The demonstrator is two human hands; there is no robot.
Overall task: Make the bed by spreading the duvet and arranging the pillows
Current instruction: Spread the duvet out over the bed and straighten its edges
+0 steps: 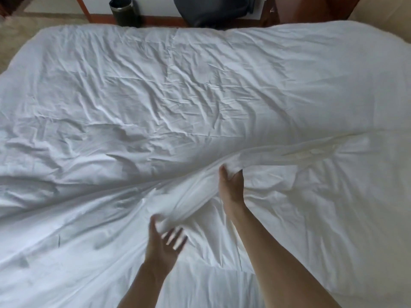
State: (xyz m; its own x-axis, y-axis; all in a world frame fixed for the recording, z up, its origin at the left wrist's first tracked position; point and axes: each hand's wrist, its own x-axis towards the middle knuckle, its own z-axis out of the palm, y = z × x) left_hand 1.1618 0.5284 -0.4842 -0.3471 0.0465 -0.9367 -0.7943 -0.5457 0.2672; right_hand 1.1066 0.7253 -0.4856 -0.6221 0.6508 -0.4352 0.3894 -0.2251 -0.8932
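A wrinkled white duvet covers the whole bed. A long raised fold runs diagonally from lower left to upper right through its middle. My right hand grips that fold, fingers buried in the cloth. Lower down, my left hand is blurred, with the thumb on the fold and the fingers spread beneath its lower end. No pillows are in view.
Beyond the far edge of the bed stand a dark cylindrical bin and a dark bag or chair against a white wall with a wooden skirting. Beige floor shows at the far left. A wooden piece stands at the far right corner.
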